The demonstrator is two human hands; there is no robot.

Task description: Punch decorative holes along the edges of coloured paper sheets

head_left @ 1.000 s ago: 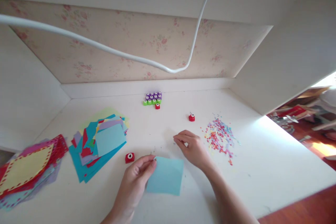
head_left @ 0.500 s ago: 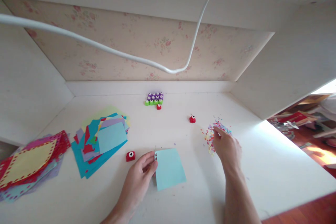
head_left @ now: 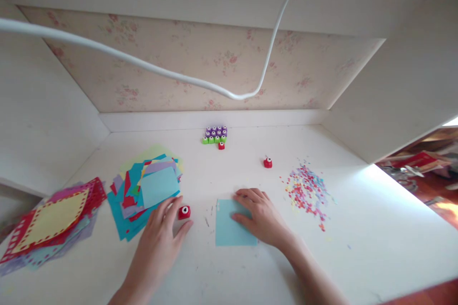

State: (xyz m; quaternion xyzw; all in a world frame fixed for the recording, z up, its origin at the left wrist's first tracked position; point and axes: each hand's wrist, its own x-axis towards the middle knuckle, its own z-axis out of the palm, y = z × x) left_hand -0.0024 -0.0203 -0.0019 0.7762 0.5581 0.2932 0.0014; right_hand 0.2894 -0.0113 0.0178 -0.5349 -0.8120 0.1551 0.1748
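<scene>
A small red craft punch (head_left: pixel 184 212) stands on the white table between the parted thumb and fingers of my left hand (head_left: pixel 162 228). That hand is open around the punch; whether its fingertips touch it I cannot tell. To the right lies a light blue sheet of paper (head_left: pixel 229 228), flat, with small punched holes at its upper left corner. My right hand (head_left: pixel 259 214) rests on the sheet's right part, fingers spread, covering its upper right area.
Left of my hands lie a stack of coloured paper (head_left: pixel 159 188) and punched sheets (head_left: pixel 53 221). Paper confetti (head_left: pixel 307 188) is scattered at the right. Another red punch (head_left: pixel 267 163) stands near it. Several purple and green punches (head_left: pixel 216 134) and a red one (head_left: pixel 221 146) stand at the back.
My right hand has moved left from the confetti onto the blue sheet. My left hand has let go of the sheet and moved left to the red punch. The sheet now lies straighter.
</scene>
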